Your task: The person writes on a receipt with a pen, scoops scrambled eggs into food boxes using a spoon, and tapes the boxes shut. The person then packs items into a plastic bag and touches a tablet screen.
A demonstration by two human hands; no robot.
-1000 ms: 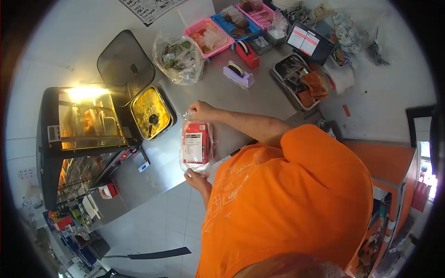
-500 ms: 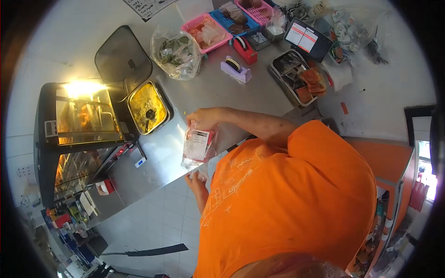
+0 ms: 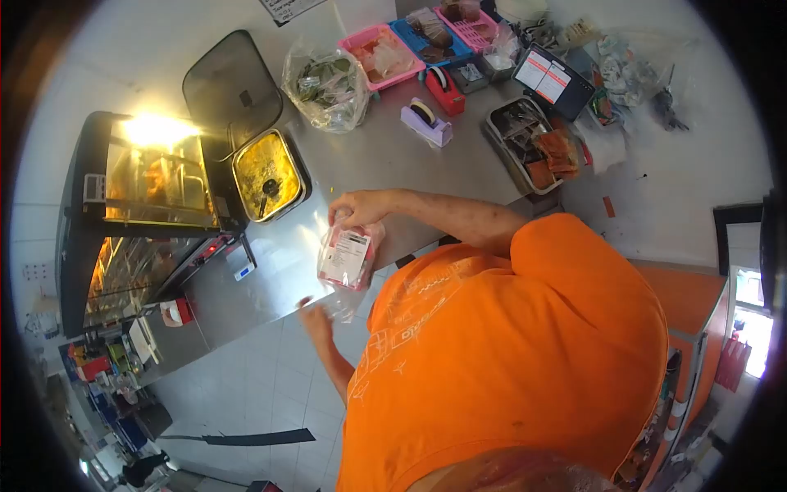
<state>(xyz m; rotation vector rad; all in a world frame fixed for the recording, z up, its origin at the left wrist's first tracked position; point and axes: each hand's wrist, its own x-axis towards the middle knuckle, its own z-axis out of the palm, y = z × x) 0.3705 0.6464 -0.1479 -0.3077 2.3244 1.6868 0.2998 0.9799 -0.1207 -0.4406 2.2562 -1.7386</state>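
My right hand [image 3: 361, 210] is closed on the upper end of a clear plastic bag. Inside the bag is a red packet [image 3: 346, 258] with a white printed label, over the front edge of the steel counter [image 3: 377, 168]. Below and left of the bag, my left hand [image 3: 316, 321] is apart from it and smeared by motion, so its fingers are unclear. The bag's loose lower end hangs past the packet.
A metal tray of yellow food [image 3: 269, 176] stands beside a lit display warmer [image 3: 156, 184]. Farther back are a bag of leaves [image 3: 326, 88], a pink basket [image 3: 381, 56], a purple tape dispenser [image 3: 426, 123], a tablet [image 3: 553, 80] and a tray of packets [image 3: 529, 143].
My left hand has let go of the bag's lower end and moved down and left. My right hand has bunched the bag's upper end, and the packet now tilts. The view has shifted slightly.
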